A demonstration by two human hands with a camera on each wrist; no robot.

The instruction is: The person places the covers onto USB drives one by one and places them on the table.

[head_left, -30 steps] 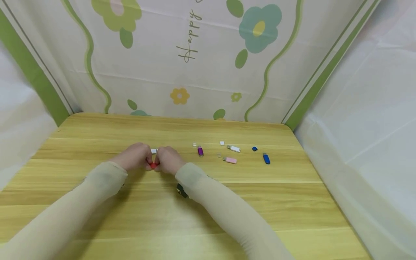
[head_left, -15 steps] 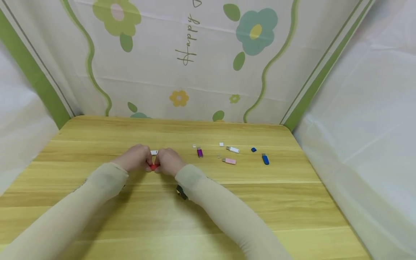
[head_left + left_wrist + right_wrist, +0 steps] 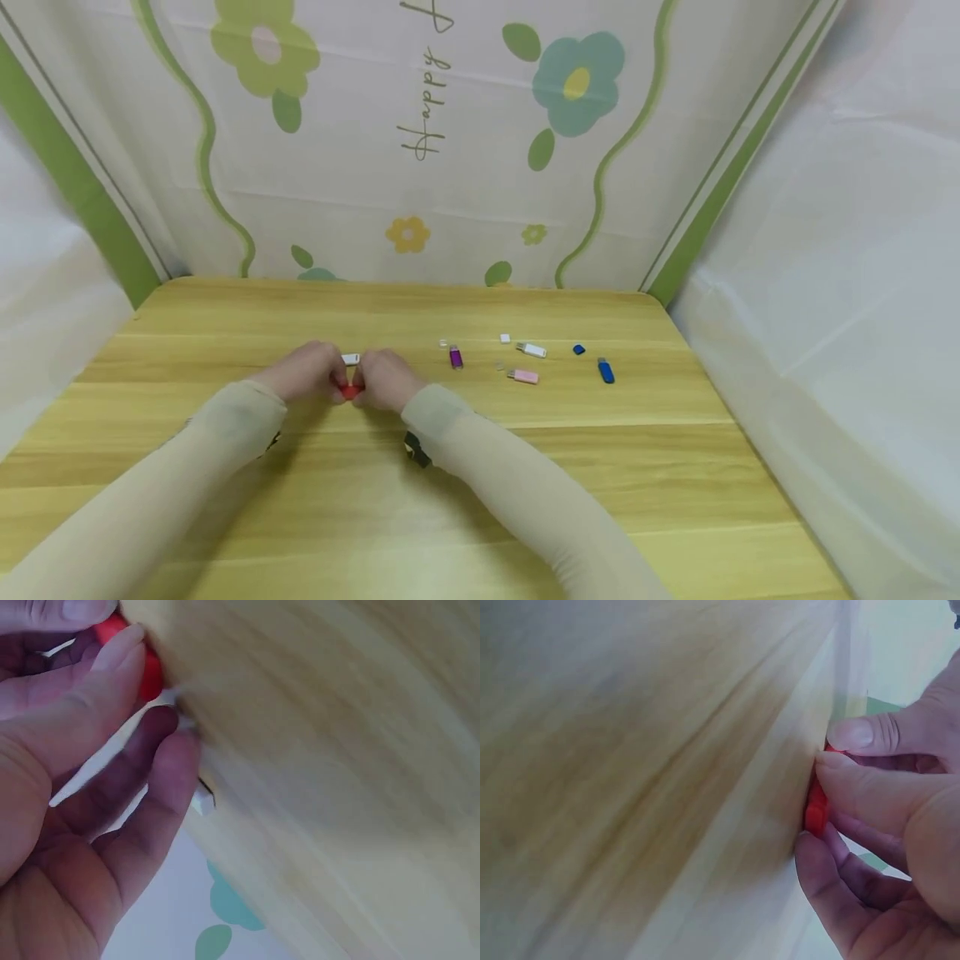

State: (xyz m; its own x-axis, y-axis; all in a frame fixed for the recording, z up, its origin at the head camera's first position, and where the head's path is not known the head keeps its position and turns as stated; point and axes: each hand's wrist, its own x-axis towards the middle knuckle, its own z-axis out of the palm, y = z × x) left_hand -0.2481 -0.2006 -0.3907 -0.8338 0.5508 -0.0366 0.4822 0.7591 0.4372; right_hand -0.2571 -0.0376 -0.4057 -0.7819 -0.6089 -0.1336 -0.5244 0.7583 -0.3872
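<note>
Both hands meet over the left part of the wooden table. My left hand (image 3: 311, 369) and my right hand (image 3: 386, 379) pinch a small red USB stick (image 3: 349, 392) between them, one at each end. In the right wrist view the red stick (image 3: 816, 816) lies close over the wood, with thumb and fingers on both sides of it. Most of its length is covered by the fingers in the left wrist view. Just behind the hands lies a white USB stick (image 3: 350, 359), partly hidden by them.
Uncapped USB sticks lie to the right: a purple one (image 3: 456, 357), a white one with a swivel-free body (image 3: 532, 350), a pink one (image 3: 523, 377) and a blue one (image 3: 606, 371). A white cap (image 3: 505, 338) and a blue cap (image 3: 579, 349) lie near them. A flowered curtain (image 3: 465, 183) stands behind the table.
The head view has tilted slightly, so everything sits a little lower and further left. Both hands keep their grip on the red USB stick.
</note>
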